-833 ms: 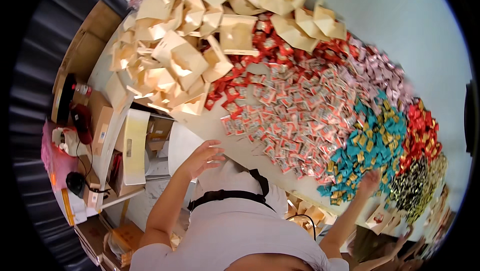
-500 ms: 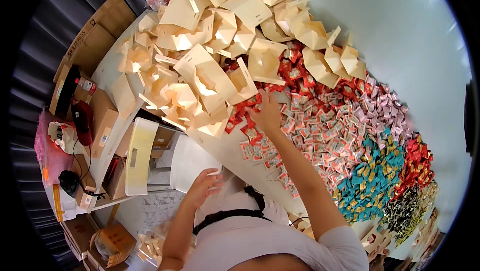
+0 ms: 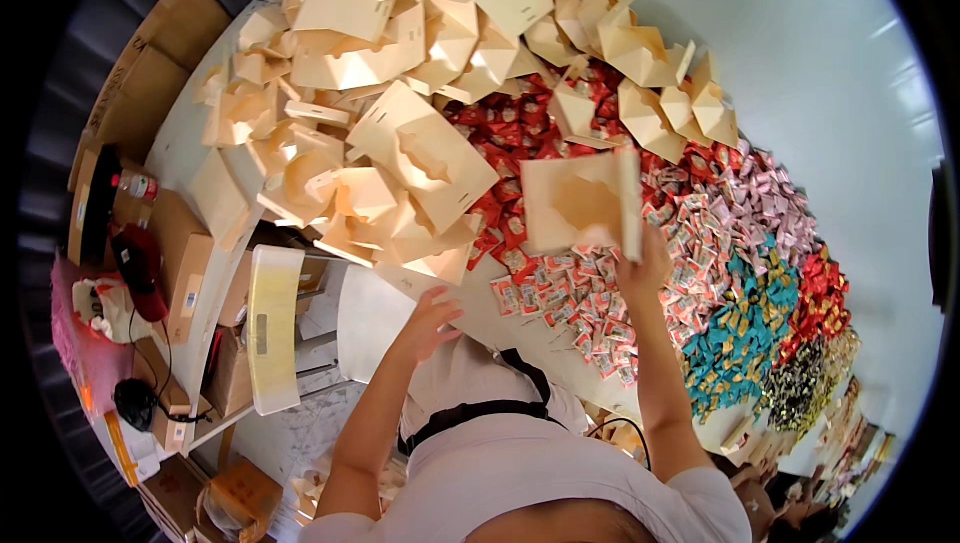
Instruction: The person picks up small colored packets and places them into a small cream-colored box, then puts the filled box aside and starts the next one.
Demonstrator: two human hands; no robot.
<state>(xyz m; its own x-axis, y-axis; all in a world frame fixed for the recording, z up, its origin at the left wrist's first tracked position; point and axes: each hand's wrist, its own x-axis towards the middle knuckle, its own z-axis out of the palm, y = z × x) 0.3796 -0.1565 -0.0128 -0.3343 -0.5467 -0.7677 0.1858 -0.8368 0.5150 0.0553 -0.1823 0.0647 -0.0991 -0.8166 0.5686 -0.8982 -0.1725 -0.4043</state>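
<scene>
Gripping a cream carton (image 3: 580, 198) by its corner between four and five o'clock, the right hand (image 3: 646, 263) has its fingers clamped on the cardboard; the carton shows at two o'clock from the view's center, overlapping red-wrapped packets (image 3: 510, 125), though whether they touch cannot be told. Slightly apart, the fingers of the left hand (image 3: 426, 328) curve near the edge of the table (image 3: 530, 353), at seven o'clock from the carton. Loose cartons (image 3: 400, 118) heap at ten o'clock from it, teal packets (image 3: 745, 343) at four.
</scene>
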